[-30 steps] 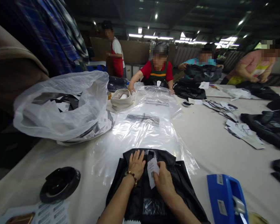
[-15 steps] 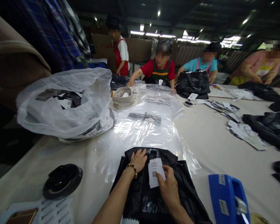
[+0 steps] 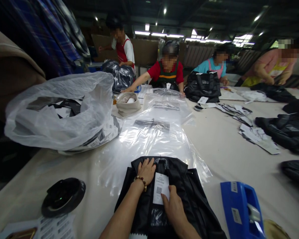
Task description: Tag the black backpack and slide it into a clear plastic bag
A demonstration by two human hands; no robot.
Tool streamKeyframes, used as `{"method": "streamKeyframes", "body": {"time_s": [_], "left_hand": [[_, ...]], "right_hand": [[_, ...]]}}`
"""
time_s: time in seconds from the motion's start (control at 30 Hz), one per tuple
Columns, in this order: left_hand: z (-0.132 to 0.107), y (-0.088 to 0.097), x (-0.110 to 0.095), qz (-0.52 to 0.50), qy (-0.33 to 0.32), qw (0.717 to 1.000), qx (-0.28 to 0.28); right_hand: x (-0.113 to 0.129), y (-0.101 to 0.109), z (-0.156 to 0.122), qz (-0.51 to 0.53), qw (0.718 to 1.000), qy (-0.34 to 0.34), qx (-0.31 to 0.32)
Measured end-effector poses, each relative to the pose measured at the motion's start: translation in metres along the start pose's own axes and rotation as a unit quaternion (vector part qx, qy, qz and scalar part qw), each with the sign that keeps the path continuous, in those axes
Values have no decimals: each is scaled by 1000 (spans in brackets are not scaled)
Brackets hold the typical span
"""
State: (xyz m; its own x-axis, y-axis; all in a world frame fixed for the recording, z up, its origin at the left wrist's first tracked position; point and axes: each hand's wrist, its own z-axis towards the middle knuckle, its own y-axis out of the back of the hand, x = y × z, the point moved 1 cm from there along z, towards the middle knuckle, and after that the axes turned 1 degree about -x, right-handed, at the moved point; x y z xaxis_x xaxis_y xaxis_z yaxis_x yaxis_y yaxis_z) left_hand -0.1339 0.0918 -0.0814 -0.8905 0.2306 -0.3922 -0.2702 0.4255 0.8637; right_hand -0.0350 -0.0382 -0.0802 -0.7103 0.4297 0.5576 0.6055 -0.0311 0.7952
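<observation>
A black leather-look bag [image 3: 194, 202] lies flat in front of me, its upper end resting on a stack of clear plastic bags [image 3: 142, 146]. My left hand [image 3: 146, 171] rests with fingers stretched out on the bag's upper left part. A beaded bracelet circles that wrist. Pinched by the lower right edge in my right hand [image 3: 175, 205] is a white hang tag [image 3: 160, 182] with print and a square code. It lies over the middle of the bag, just above a small dark clear-covered window [image 3: 158, 217].
A white plastic sack of tags [image 3: 59, 132] stands at left, a black round device [image 3: 63, 196] before it. A blue tape dispenser [image 3: 239, 212] sits at right, with loose tags [image 3: 259, 139] and black bags [image 3: 286, 132] beyond. Several co-workers [image 3: 168, 69] work across the table.
The tag and my right hand have moved slightly left and down on the bag. My left hand stays on the bag. Behind the sack, a co-worker now has a dark plastic-wrapped bundle.
</observation>
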Motion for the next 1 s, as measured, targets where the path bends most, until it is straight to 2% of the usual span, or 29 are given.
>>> {"method": "streamKeyframes", "body": {"time_s": [0.1, 0.2, 0.3, 0.4, 0.47, 0.53, 0.63, 0.7, 0.77, 0.87, 1.0], "left_hand": [[-7, -5, -6, 21, 5, 999, -40], [-11, -15, -12, 53, 22, 993, -105], [-9, -26, -17, 78, 19, 986, -143], [-5, -28, -17, 75, -1, 990, -121], [-3, -23, -16, 72, -16, 991, -113], [1, -17, -16, 81, -48, 990, -109], [12, -9, -17, 109, -90, 986, -90], [23, -8, -20, 124, -88, 986, -69], [35, -9, -24, 133, -69, 988, -46], [47, -11, -31, 149, -69, 986, -34], [54, -9, -36, 167, -108, 980, -25]], "right_hand": [[7, 1, -1, -184, 981, 48, 21], [19, 8, -3, -289, 951, 100, 49], [30, 34, -1, -255, 948, 187, 27], [25, 67, 14, -145, 954, 252, -74], [8, 77, 30, -94, 956, 242, -137], [-15, 70, 45, -70, 962, 216, -149], [-42, 34, 54, -70, 969, 205, -116], [-48, 11, 53, -91, 966, 204, -128], [-47, -3, 50, -120, 960, 206, -149], [-43, -6, 49, -148, 954, 209, -155], [-39, -2, 48, -144, 960, 200, -129]]}}
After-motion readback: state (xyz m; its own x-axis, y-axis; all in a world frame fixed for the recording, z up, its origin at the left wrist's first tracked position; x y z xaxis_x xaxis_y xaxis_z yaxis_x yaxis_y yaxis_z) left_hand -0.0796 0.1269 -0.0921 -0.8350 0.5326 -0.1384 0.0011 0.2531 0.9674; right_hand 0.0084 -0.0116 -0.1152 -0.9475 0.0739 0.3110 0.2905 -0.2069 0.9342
